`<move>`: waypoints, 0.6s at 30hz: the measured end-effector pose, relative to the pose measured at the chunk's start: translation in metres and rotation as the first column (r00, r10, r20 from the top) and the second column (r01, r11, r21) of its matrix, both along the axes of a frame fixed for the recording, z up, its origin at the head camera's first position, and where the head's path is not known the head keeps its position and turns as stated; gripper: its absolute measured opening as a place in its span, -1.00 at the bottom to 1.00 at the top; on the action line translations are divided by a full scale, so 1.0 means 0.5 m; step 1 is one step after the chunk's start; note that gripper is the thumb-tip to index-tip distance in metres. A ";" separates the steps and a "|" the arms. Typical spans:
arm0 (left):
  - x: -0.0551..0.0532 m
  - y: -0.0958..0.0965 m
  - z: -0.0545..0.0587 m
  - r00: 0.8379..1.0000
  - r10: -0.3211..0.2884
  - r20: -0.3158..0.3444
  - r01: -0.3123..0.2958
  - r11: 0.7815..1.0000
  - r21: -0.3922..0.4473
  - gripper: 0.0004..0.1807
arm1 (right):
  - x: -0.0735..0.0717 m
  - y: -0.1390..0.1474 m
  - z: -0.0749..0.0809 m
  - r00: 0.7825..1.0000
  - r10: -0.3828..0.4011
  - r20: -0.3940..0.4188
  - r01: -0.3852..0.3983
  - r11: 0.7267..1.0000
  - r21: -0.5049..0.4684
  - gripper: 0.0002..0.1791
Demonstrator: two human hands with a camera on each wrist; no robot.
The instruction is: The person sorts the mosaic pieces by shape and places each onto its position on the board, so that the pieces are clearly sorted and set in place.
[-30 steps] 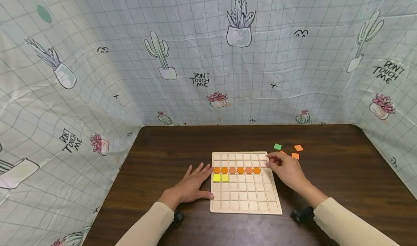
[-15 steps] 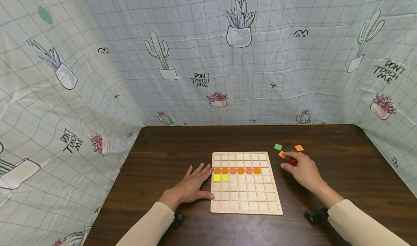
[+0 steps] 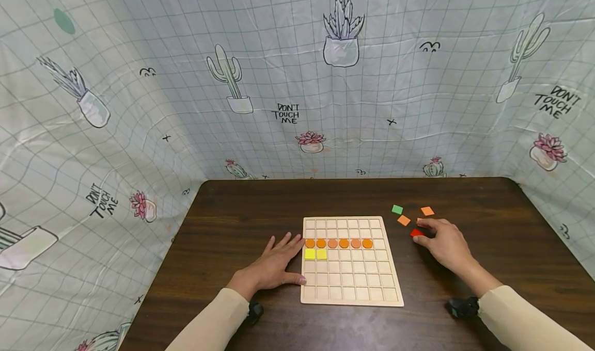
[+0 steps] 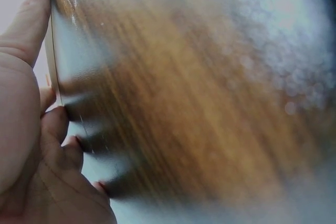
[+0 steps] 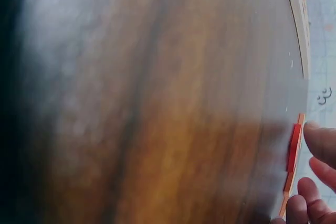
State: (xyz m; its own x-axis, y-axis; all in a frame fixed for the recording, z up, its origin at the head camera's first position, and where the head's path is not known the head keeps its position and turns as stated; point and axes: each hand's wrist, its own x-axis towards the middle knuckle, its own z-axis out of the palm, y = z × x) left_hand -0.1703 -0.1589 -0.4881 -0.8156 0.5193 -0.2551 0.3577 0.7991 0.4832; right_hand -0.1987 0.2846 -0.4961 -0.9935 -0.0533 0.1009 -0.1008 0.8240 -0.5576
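Observation:
A pale wooden grid board lies on the table. My left hand rests at its left edge, fingers spread and thumb on the rim. One grid row holds several orange discs; below them sit two yellow square tiles. To the right of the board my right hand hovers by a red tile, thumb and fingers apart and loosely bent. In the right wrist view the red tile lies flat beside the thumb. No grasp on it shows. An orange tile is partly hidden by the right fingers.
Near the right hand lie a green tile, an orange tile and another orange tile. The dark wooden table meets a patterned curtain at the back and sides.
My right hand has moved from the board's upper right edge rightward to the loose tiles, uncovering the red tile and one orange tile. The left hand has stayed in place.

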 end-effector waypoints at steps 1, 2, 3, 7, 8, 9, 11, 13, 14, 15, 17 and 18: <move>0.000 0.000 0.000 1.000 0.000 -0.001 0.000 1.000 0.001 0.08 | -0.001 0.002 -0.001 1.000 -0.002 0.003 0.002 1.000 0.006 -0.48; 0.001 0.000 0.000 1.000 0.000 -0.001 0.000 1.000 0.002 0.08 | -0.001 0.003 -0.001 1.000 -0.005 0.006 0.005 1.000 0.010 -0.48; 0.001 0.000 0.000 1.000 0.000 -0.001 0.000 1.000 0.002 0.08 | -0.001 0.004 -0.002 1.000 -0.006 0.009 0.006 1.000 0.014 -0.48; 0.001 0.000 0.000 1.000 0.000 -0.001 0.000 1.000 0.004 0.08 | -0.003 0.007 -0.003 1.000 -0.005 0.022 0.004 1.000 0.031 -0.50; 0.001 0.000 0.000 1.000 0.000 -0.001 0.000 1.000 0.004 0.08 | -0.004 0.007 -0.003 1.000 -0.004 0.026 0.003 0.999 0.034 -0.50; 0.001 0.000 0.000 1.000 0.001 -0.001 -0.001 1.000 0.003 0.08 | -0.005 0.008 -0.003 1.000 -0.003 0.028 0.002 0.999 0.039 -0.50; 0.001 0.000 -0.001 1.000 0.002 -0.001 -0.002 1.000 0.002 0.08 | -0.006 0.008 -0.004 0.999 -0.003 0.032 0.002 0.999 0.047 -0.51; 0.001 0.000 -0.001 1.000 0.002 -0.001 -0.002 1.000 0.000 0.08 | -0.007 0.009 -0.005 0.999 -0.003 0.035 0.001 0.999 0.052 -0.51; 0.001 0.000 -0.001 1.000 0.002 -0.002 -0.002 1.000 -0.001 0.08 | -0.007 0.010 -0.005 0.999 -0.001 0.035 -0.001 0.999 0.054 -0.51; 0.001 0.000 -0.001 1.000 0.002 -0.002 -0.002 1.000 -0.002 0.08 | -0.007 0.010 -0.006 0.999 0.000 0.036 -0.002 0.998 0.056 -0.51; 0.001 0.000 -0.001 1.000 0.001 -0.002 -0.001 1.000 -0.003 0.08 | -0.008 0.011 -0.006 0.999 0.002 0.038 -0.004 0.998 0.059 -0.52; 0.000 0.001 -0.001 1.000 0.001 -0.001 -0.001 1.000 -0.002 0.08 | -0.008 0.011 -0.006 0.999 0.004 0.039 -0.006 0.998 0.061 -0.53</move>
